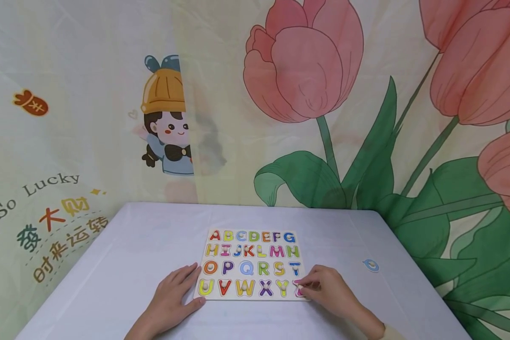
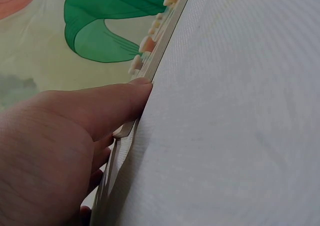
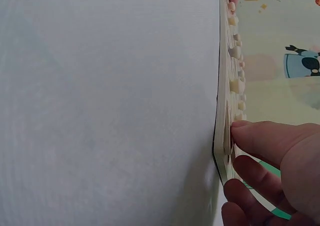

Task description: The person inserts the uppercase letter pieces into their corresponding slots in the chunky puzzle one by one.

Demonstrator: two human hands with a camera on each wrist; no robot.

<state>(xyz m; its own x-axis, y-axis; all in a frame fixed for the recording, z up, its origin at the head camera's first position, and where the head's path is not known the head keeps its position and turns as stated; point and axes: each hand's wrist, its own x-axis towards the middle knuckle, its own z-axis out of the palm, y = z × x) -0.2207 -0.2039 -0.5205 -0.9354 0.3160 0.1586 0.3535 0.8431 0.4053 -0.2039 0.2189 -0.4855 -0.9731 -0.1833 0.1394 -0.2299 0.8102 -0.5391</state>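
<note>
Right hand [image 1: 329, 290]: at the near right corner of the alphabet puzzle board [image 1: 250, 264]; thumb and forefinger pinched on the pink letter piece [image 1: 299, 289] in the last slot of the bottom row. The right wrist view shows the fingertips [image 3: 245, 131] closed against the board's edge at that corner; the letter itself is mostly hidden by the fingers.

Left hand [image 1: 174, 295]: laid flat, fingers spread and straight, on the table [image 1: 110, 264] at the board's near left corner. Fingertips touch the left edge beside the orange O and yellow U; the thumb runs along the near edge. The left wrist view shows the thumb [image 2: 100, 106] pressed to the board's rim. Nothing is gripped.

Alphabet puzzle board: pale wood, square, flat on the table, near the front edge and roughly centred. Four rows of coloured letters, A to G, H to N, O to T, U onward, each seated in its recess. Several carry small pale peg knobs [image 3: 234, 86], seen in profile in both wrist views.

Table: covered with a pale lilac-white cloth. One small round blue sticker [image 1: 370, 265] lies to the right of the board, well apart from it.

Backdrop [image 1: 323, 94]: printed fabric behind the table, with large pink tulips and green leaves at right, a cartoon child in a yellow hat at centre left, and the words "So Lucky" with Chinese characters at far left.
</note>
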